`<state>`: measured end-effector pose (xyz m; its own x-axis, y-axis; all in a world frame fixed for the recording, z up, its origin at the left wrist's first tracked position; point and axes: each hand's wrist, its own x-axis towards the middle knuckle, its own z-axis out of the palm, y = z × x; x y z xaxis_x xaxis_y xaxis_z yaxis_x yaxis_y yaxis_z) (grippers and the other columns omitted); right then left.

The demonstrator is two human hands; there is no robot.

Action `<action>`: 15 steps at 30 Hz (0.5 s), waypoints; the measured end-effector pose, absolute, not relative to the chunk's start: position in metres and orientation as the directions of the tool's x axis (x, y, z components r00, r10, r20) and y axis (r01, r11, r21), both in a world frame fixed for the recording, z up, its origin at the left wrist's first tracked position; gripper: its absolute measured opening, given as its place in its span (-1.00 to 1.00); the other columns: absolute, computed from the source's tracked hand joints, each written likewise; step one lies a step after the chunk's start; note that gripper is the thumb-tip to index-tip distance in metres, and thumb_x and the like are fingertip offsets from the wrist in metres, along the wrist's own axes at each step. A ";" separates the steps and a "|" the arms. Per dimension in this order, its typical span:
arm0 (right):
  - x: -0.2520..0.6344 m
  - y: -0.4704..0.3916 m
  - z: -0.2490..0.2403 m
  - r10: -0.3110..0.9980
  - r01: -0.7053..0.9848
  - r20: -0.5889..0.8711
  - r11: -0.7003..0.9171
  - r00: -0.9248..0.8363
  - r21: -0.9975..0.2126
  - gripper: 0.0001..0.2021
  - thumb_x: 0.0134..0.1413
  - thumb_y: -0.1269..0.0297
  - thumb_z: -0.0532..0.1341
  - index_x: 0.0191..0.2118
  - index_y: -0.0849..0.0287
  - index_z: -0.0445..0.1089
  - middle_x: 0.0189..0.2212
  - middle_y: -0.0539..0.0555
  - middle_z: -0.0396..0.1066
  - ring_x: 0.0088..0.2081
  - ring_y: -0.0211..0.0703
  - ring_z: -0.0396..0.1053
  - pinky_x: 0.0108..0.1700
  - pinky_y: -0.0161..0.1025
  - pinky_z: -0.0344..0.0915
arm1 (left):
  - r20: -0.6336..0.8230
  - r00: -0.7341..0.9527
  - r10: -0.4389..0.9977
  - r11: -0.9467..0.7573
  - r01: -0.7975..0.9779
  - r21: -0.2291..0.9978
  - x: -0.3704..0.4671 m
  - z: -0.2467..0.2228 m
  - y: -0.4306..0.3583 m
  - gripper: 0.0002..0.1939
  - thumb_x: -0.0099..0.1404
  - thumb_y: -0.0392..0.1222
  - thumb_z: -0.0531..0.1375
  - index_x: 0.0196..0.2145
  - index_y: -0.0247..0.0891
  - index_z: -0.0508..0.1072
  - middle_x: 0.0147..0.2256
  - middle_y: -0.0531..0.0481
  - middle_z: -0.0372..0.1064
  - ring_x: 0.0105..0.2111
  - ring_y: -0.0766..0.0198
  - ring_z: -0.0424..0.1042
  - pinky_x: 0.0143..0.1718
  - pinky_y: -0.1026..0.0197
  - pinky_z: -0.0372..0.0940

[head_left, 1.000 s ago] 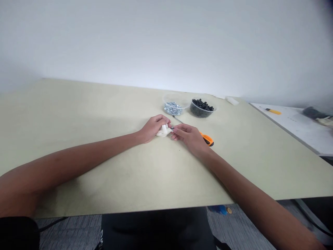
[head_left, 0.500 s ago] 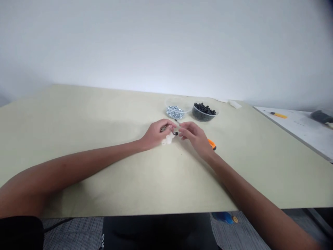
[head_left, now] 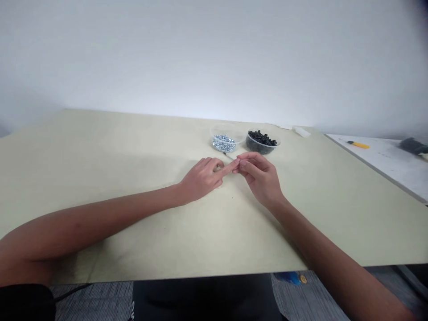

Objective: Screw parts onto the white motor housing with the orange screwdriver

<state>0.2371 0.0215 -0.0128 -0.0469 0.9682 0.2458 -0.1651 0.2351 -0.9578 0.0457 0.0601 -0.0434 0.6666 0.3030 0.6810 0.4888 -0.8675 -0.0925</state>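
Note:
My left hand (head_left: 204, 178) has its index finger stretched toward my right fingertips, touching them. Its other fingers are curled, and a pale edge of a white piece (head_left: 219, 184) shows beneath them; most of that piece is hidden. My right hand (head_left: 259, 176) is closed in a pinch, and whatever lies between its fingertips is too small or covered to name. Behind the hands, the thin grey shaft of a screwdriver (head_left: 228, 155) with a dark tip lies on the table. Its handle is hidden behind my right hand.
A clear tub (head_left: 224, 143) of small silvery screws stands beyond my hands, beside another clear tub (head_left: 261, 147) filled with black parts. A yellow-handled tool (head_left: 359, 145) lies on a white surface at right. A white scrap (head_left: 301, 131) is by the wall.
My left index finger has stretched out to meet my right fingertips. The white piece and its black part are now mostly covered. My right hand has shifted slightly right, hiding the orange handle.

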 end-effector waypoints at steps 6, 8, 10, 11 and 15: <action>0.236 0.022 -0.013 0.962 -0.114 0.272 0.269 -0.013 -0.956 -0.83 0.02 0.22 0.32 -0.26 0.12 0.40 -0.36 0.02 0.41 -0.30 -0.26 0.38 -0.13 -0.18 0.38 | 0.660 0.680 0.319 -0.837 0.529 -0.141 0.047 -0.045 0.060 -0.33 0.30 -0.46 -0.01 0.31 -0.14 -0.01 -0.19 -0.11 0.33 -0.27 0.22 0.32 -0.22 0.15 0.26; 0.234 0.020 -0.014 0.956 -0.071 0.292 0.293 0.021 -0.953 -0.82 0.03 0.20 0.31 -0.26 0.13 0.39 -0.34 0.03 0.42 -0.30 -0.25 0.39 -0.14 -0.18 0.39 | 0.664 0.678 0.316 -0.832 0.535 -0.150 0.047 -0.044 0.060 -0.33 0.29 -0.46 -0.01 0.31 -0.15 -0.02 -0.20 -0.10 0.34 -0.28 0.23 0.32 -0.22 0.16 0.26; 0.232 0.016 -0.013 0.944 0.007 0.322 0.322 0.076 -0.947 -0.81 0.05 0.18 0.30 -0.26 0.14 0.38 -0.31 0.05 0.43 -0.30 -0.24 0.40 -0.15 -0.18 0.39 | 0.663 0.679 0.314 -0.830 0.535 -0.156 0.047 -0.044 0.059 -0.32 0.29 -0.46 -0.01 0.32 -0.15 -0.04 -0.22 -0.09 0.34 -0.29 0.24 0.31 -0.23 0.17 0.26; 0.230 0.015 -0.013 0.936 0.052 0.338 0.334 0.101 -0.941 -0.80 0.06 0.16 0.29 -0.25 0.15 0.38 -0.29 0.06 0.43 -0.29 -0.24 0.41 -0.14 -0.17 0.40 | 0.662 0.681 0.314 -0.830 0.535 -0.158 0.047 -0.043 0.059 -0.32 0.29 -0.46 -0.02 0.32 -0.15 -0.05 -0.22 -0.09 0.34 -0.29 0.24 0.31 -0.23 0.17 0.26; 0.226 0.011 -0.011 0.916 0.151 0.380 0.361 0.131 -0.920 -0.79 0.08 0.14 0.28 -0.25 0.15 0.37 -0.28 0.06 0.44 -0.29 -0.23 0.42 -0.14 -0.18 0.40 | 0.652 0.686 0.322 -0.832 0.534 -0.151 0.047 -0.043 0.058 -0.32 0.29 -0.46 -0.02 0.32 -0.16 -0.04 -0.22 -0.08 0.34 -0.29 0.24 0.31 -0.22 0.17 0.26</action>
<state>0.2258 0.0107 -0.0107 0.1314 0.9155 0.3802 0.1514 0.3605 -0.9204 0.0473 0.0584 -0.0425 0.6865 0.3220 0.6519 0.5336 -0.8322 -0.1508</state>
